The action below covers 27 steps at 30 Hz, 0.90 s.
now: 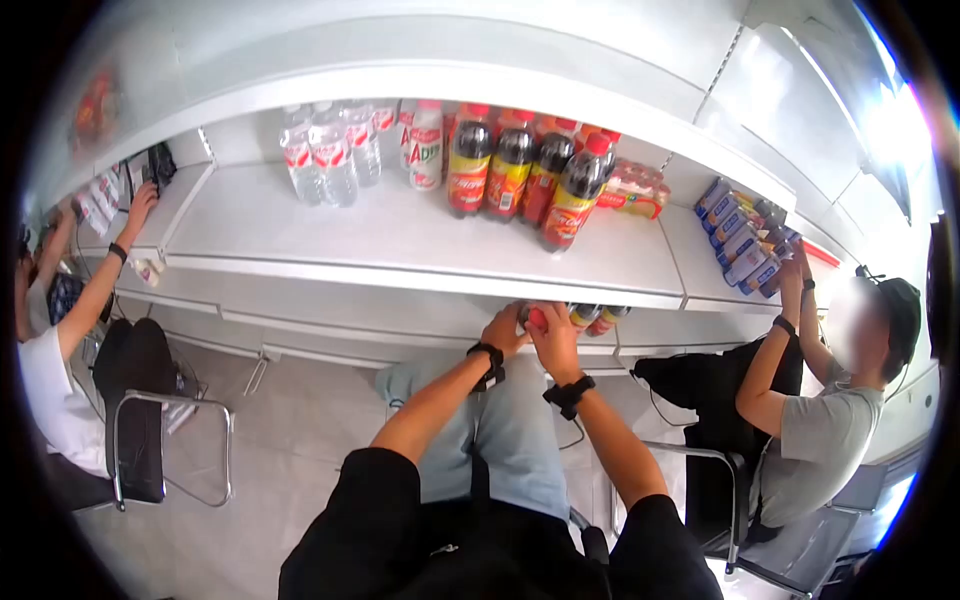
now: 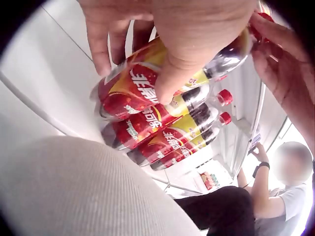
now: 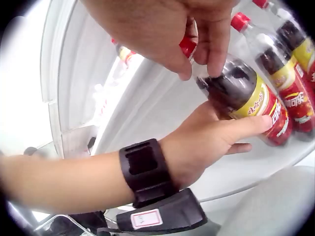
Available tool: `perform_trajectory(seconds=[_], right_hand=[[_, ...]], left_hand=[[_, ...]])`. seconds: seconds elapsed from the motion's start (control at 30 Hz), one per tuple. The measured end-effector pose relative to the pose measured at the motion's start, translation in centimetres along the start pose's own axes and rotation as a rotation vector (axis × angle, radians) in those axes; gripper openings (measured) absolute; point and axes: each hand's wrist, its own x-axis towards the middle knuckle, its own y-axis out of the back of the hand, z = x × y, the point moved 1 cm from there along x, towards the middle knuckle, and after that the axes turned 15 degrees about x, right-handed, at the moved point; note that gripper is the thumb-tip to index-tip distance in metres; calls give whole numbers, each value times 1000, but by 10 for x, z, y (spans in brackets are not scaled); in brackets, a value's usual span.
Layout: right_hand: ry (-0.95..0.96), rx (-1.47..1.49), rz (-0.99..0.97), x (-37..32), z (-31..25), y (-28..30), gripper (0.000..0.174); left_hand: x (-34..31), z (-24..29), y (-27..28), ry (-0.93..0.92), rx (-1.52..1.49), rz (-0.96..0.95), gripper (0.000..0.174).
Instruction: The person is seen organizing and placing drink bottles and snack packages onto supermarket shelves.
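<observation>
My left hand (image 1: 505, 331) (image 2: 197, 39) (image 3: 197, 140) grips a cola bottle (image 2: 130, 86) (image 3: 258, 98) round its red and yellow label, thumb on one side. The bottle lies tilted, its neck toward my right hand (image 1: 556, 345) (image 2: 290, 73) (image 3: 167, 29). That hand's fingers and thumb pinch at the top, around the red cap (image 1: 538, 318) (image 3: 188, 47); whether the cap sits on the neck is hidden. Several similar bottles (image 2: 170, 145) (image 3: 283, 64) stand beside it on the lower shelf.
Above, the upper shelf (image 1: 400, 240) holds water bottles (image 1: 333, 160), cola bottles (image 1: 468, 170) and a pack of small bottles (image 1: 635, 190). Blue cartons (image 1: 735, 240) stand at right, near a seated person (image 1: 835, 430). Another person (image 1: 65, 400) sits at left.
</observation>
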Motion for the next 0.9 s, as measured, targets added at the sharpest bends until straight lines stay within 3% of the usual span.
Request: perform_trajectory(seconds=[0.03,0.13,0.23,0.37,0.47,0.57,0.7,0.77,0.8,0.83,0.87,0.9], right_hand=[[-127,39,-25,0,9,-1,34],[-46,35,55,2,35,-4,35],[-98,80,68,2,52,-7,31],[-203,51,-13,2,70,-12,29],[-206,-33,-87,1,80,-8,37],[34,-25,40,-1,27,17,49],[-161,279,-114,-16,-12,51,26],[-112,279,-63,8,-61,77,19],[-43,256,-37,26,-85,90,19],[-197,288,-5,43,-107,103,18],[24,146,57,68,-123,111,22],[97,94,97,91,-135,118,25]], left_hand=[[2,2,3,51,20,-110,66],[-2,11,7,19,-1,0,58],[6,11,7,60,47,-59,55],[12,1,-5,42,-52,51,53],[13,-9,-10,40,-66,-22,63],[-3,4,8,-29,-162,5,62],[-38,33,48,-138,-224,-19,47],[-52,54,75,-203,-317,-142,39],[-57,79,100,-216,-311,-95,27],[-61,101,124,-289,-269,-31,26],[-62,120,151,-365,-227,34,25],[-58,129,172,-443,-183,102,24]])
